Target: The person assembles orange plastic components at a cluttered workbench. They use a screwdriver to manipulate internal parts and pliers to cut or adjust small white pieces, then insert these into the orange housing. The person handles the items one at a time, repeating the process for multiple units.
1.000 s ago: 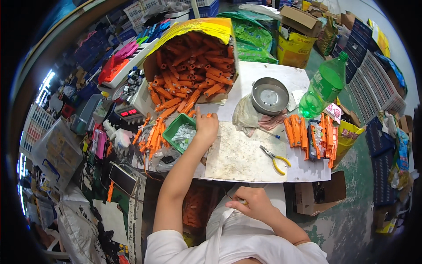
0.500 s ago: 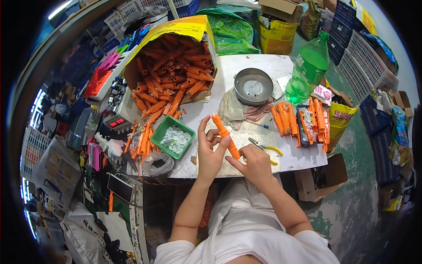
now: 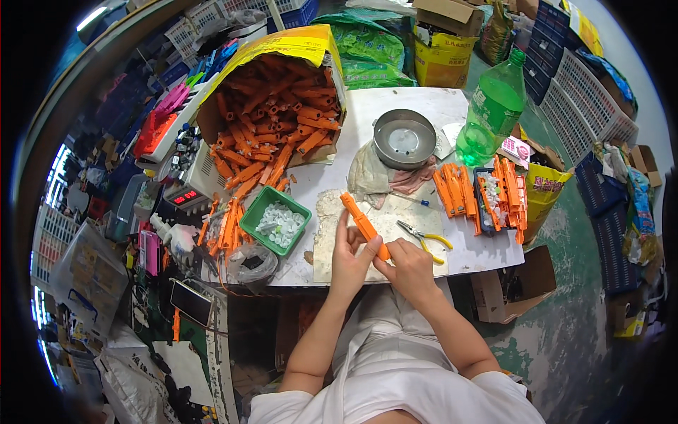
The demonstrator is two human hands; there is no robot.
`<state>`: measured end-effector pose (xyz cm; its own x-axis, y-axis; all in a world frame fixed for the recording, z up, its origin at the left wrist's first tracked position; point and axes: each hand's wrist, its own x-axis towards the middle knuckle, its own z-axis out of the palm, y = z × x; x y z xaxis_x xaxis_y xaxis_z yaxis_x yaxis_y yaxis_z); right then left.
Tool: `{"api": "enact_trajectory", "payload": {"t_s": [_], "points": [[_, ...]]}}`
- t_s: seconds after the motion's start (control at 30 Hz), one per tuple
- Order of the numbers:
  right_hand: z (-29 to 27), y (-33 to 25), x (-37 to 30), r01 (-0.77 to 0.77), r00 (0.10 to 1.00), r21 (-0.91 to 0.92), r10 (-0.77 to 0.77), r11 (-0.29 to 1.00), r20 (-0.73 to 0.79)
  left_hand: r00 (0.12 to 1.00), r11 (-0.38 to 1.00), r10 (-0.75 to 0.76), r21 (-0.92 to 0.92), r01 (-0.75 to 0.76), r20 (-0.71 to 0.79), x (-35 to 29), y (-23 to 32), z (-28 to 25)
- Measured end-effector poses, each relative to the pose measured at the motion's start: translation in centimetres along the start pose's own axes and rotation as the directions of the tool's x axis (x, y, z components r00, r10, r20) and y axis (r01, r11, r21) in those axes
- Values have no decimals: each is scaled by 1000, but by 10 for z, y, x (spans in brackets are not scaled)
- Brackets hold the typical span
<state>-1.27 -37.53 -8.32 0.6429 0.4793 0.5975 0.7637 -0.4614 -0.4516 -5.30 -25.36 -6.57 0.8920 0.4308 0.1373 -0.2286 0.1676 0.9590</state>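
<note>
My left hand (image 3: pixel 349 266) is closed around an orange plastic tube-shaped part (image 3: pixel 361 218), which slants up to the left over the near edge of the table. The fingers and thumb of my right hand (image 3: pixel 412 274) are closed on the lower right end of the same part. Just right of it, pliers with yellow handles (image 3: pixel 439 239) lie with their jaws pointing up-left. To the left of my hands stands a green tray (image 3: pixel 260 241) holding small whitish translucent pieces.
A yellow-flapped carton (image 3: pixel 304 39) spills orange parts at the table's far left. Beyond my hands are a metal bowl (image 3: pixel 382 143), a cloth (image 3: pixel 369 173) and a green bottle (image 3: pixel 496 106). Orange parts (image 3: pixel 455 189) lie at the right, beside a dark tray (image 3: pixel 486 219).
The orange part has come slightly lower and nearer to me. My left fingers, spread beside its upper end before, are now wrapped lower around it; my right hand keeps the lower end.
</note>
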Motion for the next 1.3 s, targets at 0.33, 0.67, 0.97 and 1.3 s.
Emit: {"api": "enact_trajectory", "payload": {"t_s": [0.33,0.67,0.97,1.3], "points": [[4,-1,-9,-7,999,-6,7,1000,52,998,995,-45,-92,40,-51,-13,-12,2],[-22,-6,-16,-418,902,307,351,855,251,997,986,-72,-155,65,-40,-14,-26,-9],[-98,59,-39,-328,887,-202,374,923,269,903,849,-340,-326,415,264,-25,-10,-25],[2,119,45,15,966,-459,106,888,236,793,806,-452,-194,560,409,-40,-6,-20]]}}
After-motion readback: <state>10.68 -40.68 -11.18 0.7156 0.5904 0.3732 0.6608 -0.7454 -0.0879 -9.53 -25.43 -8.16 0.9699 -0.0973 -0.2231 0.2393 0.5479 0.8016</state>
